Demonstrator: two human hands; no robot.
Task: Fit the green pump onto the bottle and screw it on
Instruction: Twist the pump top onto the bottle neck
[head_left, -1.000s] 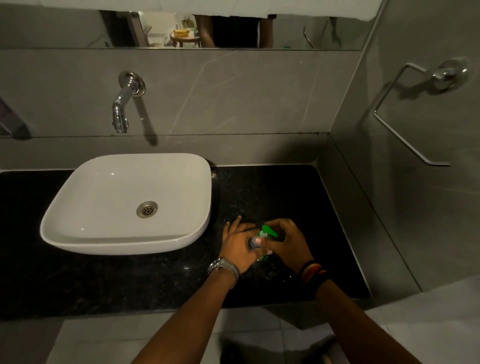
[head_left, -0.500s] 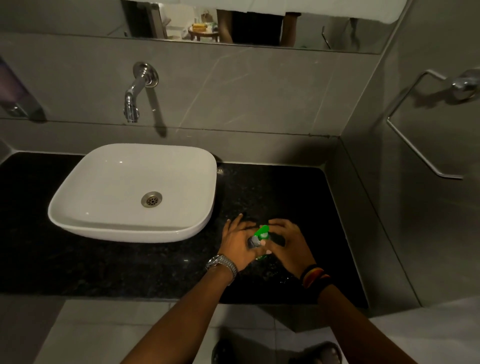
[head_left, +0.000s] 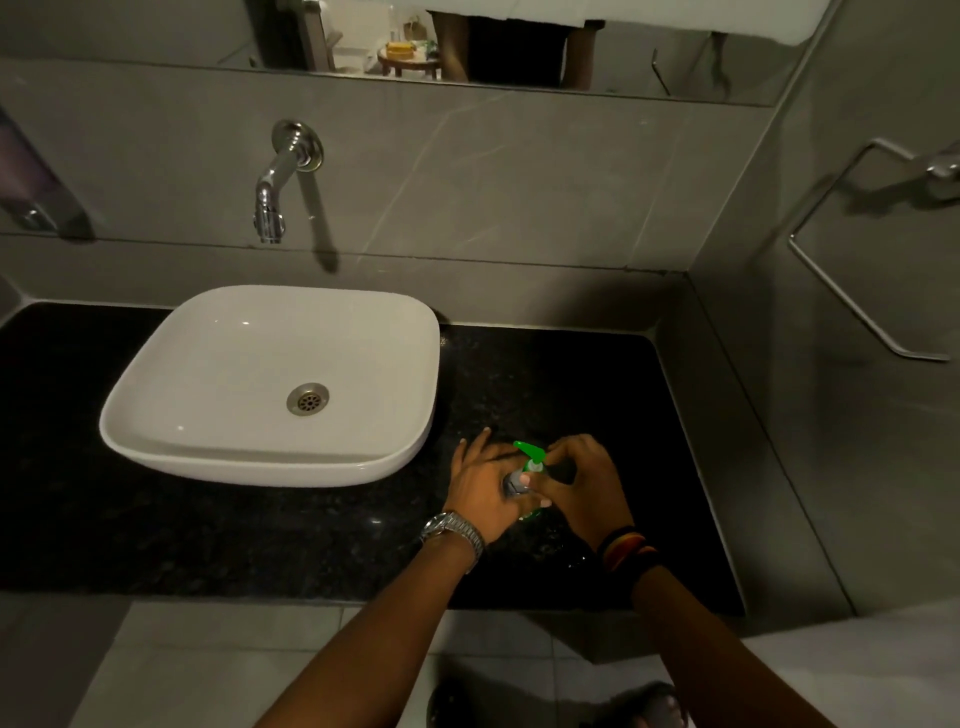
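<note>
The bottle (head_left: 515, 482) stands on the black counter (head_left: 571, 384) just right of the basin, mostly hidden by my hands. Its green pump (head_left: 531, 455) sits on top, nozzle pointing up and left. My left hand (head_left: 483, 483) wraps around the bottle's body from the left. My right hand (head_left: 582, 483) comes in from the right, with thumb and fingers pinched around the pump's collar. The bottle's lower part shows only as a sliver of green below my fingers.
A white basin (head_left: 171, 415) sits on the counter to the left, under a chrome wall tap (head_left: 272, 192). A grey wall with a metal towel ring (head_left: 852, 291) closes the right side. A mirror (head_left: 675, 57) runs along the top.
The camera has shifted, so the scene sits lower and more to the right. The pump's nozzle has turned slightly between my fingers. Both hands stay on the bottle.
</note>
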